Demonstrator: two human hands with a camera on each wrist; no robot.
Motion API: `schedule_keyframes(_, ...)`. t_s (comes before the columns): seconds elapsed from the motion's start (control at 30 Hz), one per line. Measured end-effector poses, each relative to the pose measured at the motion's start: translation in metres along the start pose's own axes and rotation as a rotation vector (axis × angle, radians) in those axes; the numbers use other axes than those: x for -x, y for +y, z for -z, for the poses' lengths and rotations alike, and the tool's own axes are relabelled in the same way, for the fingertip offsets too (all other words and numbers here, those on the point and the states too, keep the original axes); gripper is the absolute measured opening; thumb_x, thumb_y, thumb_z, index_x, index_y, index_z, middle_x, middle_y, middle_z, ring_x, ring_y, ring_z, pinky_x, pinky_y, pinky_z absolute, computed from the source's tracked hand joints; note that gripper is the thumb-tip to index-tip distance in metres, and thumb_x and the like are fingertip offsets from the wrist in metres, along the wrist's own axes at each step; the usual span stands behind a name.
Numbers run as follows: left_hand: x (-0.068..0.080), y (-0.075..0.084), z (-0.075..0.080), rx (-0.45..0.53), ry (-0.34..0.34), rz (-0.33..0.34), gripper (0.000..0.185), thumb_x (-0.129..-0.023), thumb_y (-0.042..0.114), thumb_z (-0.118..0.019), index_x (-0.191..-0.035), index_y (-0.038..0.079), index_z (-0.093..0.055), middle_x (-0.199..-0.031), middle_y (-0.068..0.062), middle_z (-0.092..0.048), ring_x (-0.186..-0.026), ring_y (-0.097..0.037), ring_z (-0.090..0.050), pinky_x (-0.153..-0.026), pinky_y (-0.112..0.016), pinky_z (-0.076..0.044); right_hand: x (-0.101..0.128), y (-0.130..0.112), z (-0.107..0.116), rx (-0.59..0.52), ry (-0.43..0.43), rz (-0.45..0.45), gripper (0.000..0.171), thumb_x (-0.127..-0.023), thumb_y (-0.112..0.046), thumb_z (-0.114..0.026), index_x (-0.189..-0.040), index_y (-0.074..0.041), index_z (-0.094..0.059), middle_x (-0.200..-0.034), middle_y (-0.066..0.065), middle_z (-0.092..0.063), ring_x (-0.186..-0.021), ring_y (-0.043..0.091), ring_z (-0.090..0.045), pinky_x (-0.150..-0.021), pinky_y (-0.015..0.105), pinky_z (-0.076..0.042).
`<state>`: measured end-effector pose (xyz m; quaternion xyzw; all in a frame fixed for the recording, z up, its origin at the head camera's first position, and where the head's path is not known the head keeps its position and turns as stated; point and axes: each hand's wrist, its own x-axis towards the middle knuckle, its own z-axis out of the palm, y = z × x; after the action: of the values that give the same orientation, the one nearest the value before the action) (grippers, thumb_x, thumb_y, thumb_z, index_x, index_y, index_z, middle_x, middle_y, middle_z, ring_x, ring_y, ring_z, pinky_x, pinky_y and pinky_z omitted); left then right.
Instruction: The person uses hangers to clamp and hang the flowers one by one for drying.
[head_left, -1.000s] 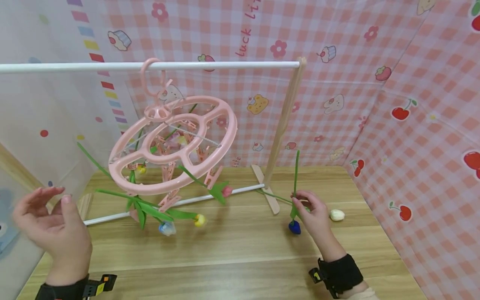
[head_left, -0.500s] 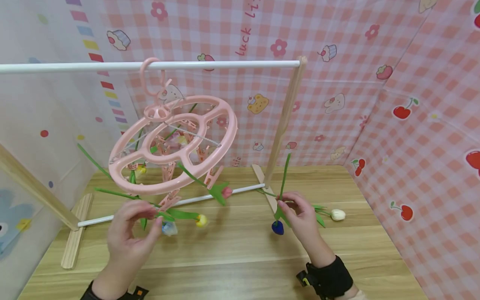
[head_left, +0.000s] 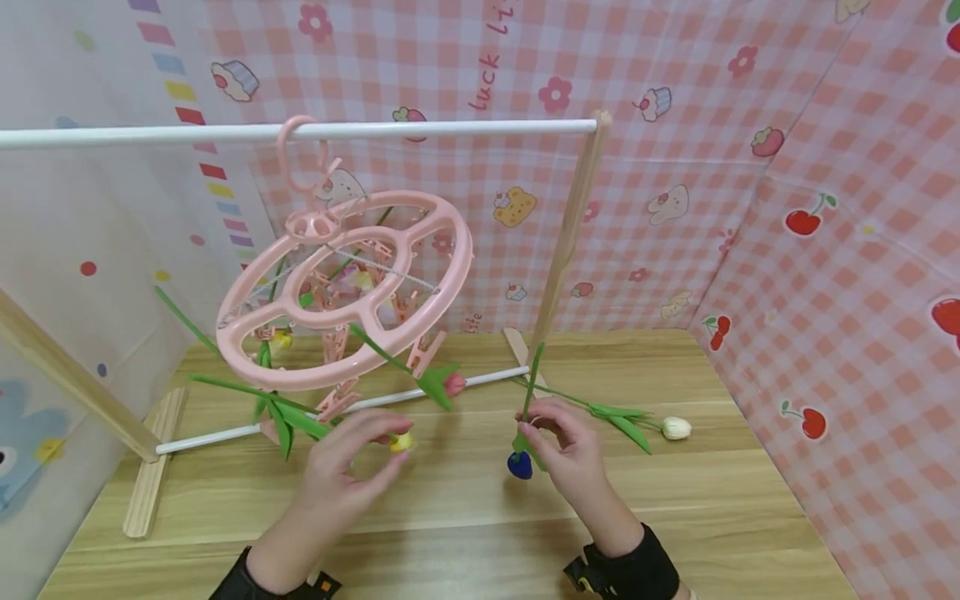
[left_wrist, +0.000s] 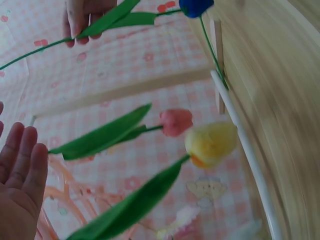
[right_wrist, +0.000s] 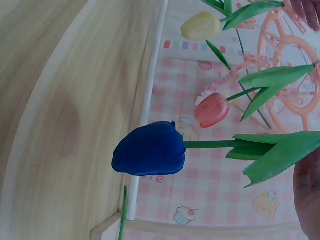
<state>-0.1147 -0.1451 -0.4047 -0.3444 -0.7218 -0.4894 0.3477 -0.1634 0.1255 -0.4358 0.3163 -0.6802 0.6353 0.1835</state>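
Observation:
In the head view my right hand pinches the green stem of a blue artificial tulip, whose bloom hangs downward above the table. My left hand, thumb and fingers apart, is at the front of the hanger beside a yellow tulip. In the left wrist view its fingers are straight and hold nothing. A round pink clip hanger carries several tulips by its clips, among them a pink tulip. The hand partly hides the yellow tulip's leaves in the head view.
The hanger hooks over a white rod, borne by a wooden post at the right and another at the left. A lower white bar runs near the table. A white tulip lies on the table at right.
My left hand has come from the far left to the hanger's front, next to the yellow tulip. The right hand has carried the blue tulip leftward, uncovering the white tulip's leaves.

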Motion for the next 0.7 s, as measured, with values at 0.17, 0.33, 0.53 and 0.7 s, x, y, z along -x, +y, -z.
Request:
schedule_keyframes(0.17,-0.005,0.004,-0.009,-0.003,-0.042,0.033,0.032,-0.085,0.019,-0.070,-0.112,0.001,-0.065,-0.105,-0.013,-0.067,-0.095,-0.016,-0.063,-0.082,-0.016,-0.053,-0.003,-0.004,-0.009,0.134,-0.038,0.136,0.019,-0.078,0.013,-0.067,-0.094,0.003,-0.066,-0.090,0.015,-0.065,-0.083,0.016,-0.061,-0.075,0.021,-0.056)
schedule_keyframes(0.33,-0.006,0.011,-0.018,0.037,-0.056,0.103,0.041,-0.073,0.000,-0.077,-0.112,0.004,-0.065,-0.106,-0.011,-0.068,-0.096,-0.014,-0.064,-0.082,-0.020,-0.055,-0.006,-0.011,-0.018,0.284,-0.070,0.287,0.026,-0.075,0.009,-0.072,-0.097,-0.006,-0.071,-0.091,0.007,-0.067,-0.084,0.017,-0.063,-0.076,0.019,-0.054)
schedule_keyframes(0.53,-0.005,0.015,-0.027,0.068,-0.026,0.137,0.039,-0.070,-0.007,-0.077,-0.106,0.005,-0.068,-0.106,-0.010,-0.070,-0.100,-0.012,-0.065,-0.082,-0.022,-0.055,-0.004,-0.021,-0.026,0.366,-0.126,0.325,0.017,-0.083,0.000,-0.070,-0.098,-0.006,-0.073,-0.095,0.002,-0.066,-0.088,0.015,-0.060,-0.076,0.017,-0.051)
schedule_keyframes(0.7,-0.005,0.017,-0.031,0.073,0.020,0.119,0.034,-0.071,-0.010,-0.075,-0.099,0.007,-0.071,-0.096,-0.009,-0.072,-0.095,-0.016,-0.067,-0.089,-0.020,-0.052,-0.003,-0.025,-0.029,0.398,-0.159,0.325,0.014,-0.085,-0.002,-0.068,-0.097,-0.007,-0.073,-0.095,0.001,-0.064,-0.089,0.013,-0.057,-0.073,0.013,-0.048)
